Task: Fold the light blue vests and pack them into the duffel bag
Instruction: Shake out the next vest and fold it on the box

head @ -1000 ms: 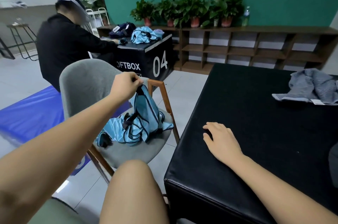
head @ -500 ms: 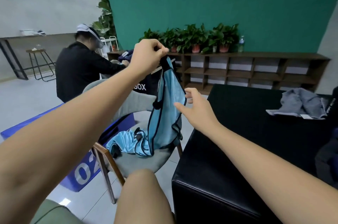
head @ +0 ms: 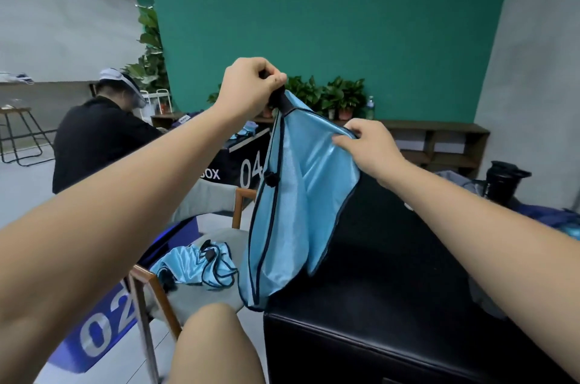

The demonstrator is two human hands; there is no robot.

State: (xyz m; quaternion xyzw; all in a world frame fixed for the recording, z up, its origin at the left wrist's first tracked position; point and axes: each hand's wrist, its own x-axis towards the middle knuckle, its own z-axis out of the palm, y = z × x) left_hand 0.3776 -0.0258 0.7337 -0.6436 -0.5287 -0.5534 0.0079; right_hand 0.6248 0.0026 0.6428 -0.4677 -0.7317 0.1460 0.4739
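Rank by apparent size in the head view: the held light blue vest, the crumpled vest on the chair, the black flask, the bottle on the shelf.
1. held vest
2. crumpled vest
3. black flask
4. bottle, far from the camera, so it only looks smallest.

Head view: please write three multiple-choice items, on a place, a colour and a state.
1. Where does the loose vest lie? A on the chair; B on the floor; C on a shelf.
2. What colour is the table? A white; B black; C red.
3. How is the raised vest held? A by one hand; B by both hands; C by no hand.
1 A: it lies on the seat. 2 B: its top is black. 3 B: the left hand grips its strap, the right hand pinches its edge.
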